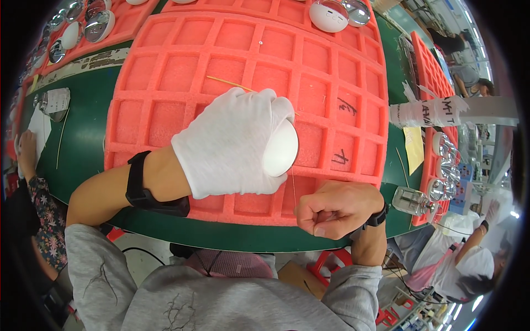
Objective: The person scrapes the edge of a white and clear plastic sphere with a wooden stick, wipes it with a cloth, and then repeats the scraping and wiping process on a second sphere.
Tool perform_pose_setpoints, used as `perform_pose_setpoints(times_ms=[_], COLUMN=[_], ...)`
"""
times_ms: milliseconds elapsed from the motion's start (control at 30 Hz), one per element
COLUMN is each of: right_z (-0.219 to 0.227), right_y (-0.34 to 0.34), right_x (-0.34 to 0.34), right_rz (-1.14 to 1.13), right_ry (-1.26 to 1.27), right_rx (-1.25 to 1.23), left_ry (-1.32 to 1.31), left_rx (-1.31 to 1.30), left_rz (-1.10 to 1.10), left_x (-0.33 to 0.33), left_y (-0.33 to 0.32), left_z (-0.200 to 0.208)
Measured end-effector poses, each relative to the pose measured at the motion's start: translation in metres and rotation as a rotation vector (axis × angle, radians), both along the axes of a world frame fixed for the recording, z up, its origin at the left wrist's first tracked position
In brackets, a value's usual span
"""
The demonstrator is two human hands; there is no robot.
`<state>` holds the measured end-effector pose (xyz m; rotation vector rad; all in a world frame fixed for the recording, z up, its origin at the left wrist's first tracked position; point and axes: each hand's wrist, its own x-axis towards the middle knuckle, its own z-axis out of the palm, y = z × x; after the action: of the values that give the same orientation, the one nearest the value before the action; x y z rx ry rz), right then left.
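Observation:
My left hand [234, 140], in a white glove, is closed around a smooth white dome-shaped piece [281, 150] with a thin dark rim on its right edge. A thin yellow stick [226, 81] runs under or through the gloved fingers; whether they grip it is hidden. Bare and curled closed, my right hand [339, 211] is lower right of the dome, over the near edge of a pink foam tray [245, 35]. A very fine strand [293, 187] spans from the dome's lower edge toward its fingers. What those fingertips pinch is too small to make out.
Other pink trays with mirrored and white domes [100, 26] lie at the far left; another white dome [329, 15] sits at the back. On the green table [83, 132] stand glass bottles [411, 200] at both sides. A wrapped post [425, 112] juts in right. Co-workers are at both sides.

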<state>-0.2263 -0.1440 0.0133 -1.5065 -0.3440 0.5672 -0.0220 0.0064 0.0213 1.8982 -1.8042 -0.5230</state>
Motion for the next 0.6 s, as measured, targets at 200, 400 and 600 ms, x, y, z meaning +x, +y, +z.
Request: perform_pose_setpoints(times_ms=[200,400,600], right_z=[0.0018,0.0011,0.0], right_y=[-0.0001,0.0017,0.0037], right_x=[0.0017,0.0006,0.0], right_rz=[0.037,0.076,0.093], right_ry=[-0.001,0.045,0.037], right_rx=[-0.013,0.034,0.034], left_ry=[-0.011,-0.001,-0.005], left_rx=[0.007,-0.03,-0.041], left_rz=[0.005,-0.004,-0.005], left_x=[0.0013,0.0004,0.0005], left_y=[0.0014,0.0021,0.0023], left_z=[0.0021,-0.0015,-0.0015])
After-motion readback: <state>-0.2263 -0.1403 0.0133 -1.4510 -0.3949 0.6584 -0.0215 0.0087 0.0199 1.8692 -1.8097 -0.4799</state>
